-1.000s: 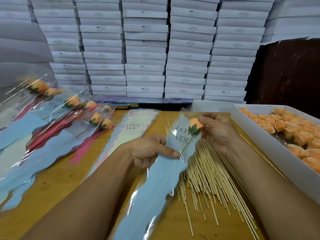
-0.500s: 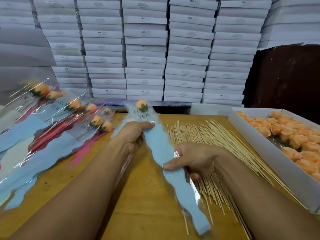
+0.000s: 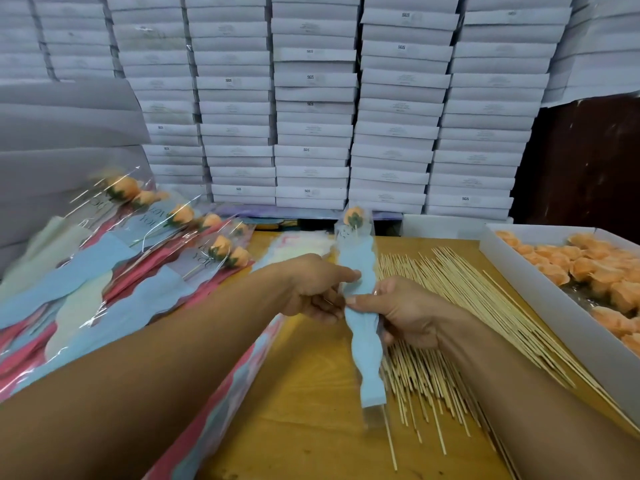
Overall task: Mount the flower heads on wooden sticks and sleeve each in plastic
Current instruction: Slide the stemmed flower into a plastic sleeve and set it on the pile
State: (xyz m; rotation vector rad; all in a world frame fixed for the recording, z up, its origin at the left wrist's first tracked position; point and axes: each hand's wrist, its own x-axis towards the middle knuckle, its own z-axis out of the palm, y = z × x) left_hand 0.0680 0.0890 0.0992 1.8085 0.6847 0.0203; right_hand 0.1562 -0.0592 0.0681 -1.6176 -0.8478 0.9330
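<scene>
Sleeve (image 3: 363, 341) is pinched mid-length by your left hand (image 3: 311, 292) and right hand (image 3: 401, 313). Uneven squeezing may snap the stick inside or crush the flower head (image 3: 354, 215) at its far end.

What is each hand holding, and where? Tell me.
Both the left hand and the right hand pinch the sleeved flower at mid-length, from opposite edges.

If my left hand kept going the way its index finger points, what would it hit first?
The left hand points right, already at the blue sleeve. Beyond lie the wooden sticks, though depth is hard to judge.
</scene>
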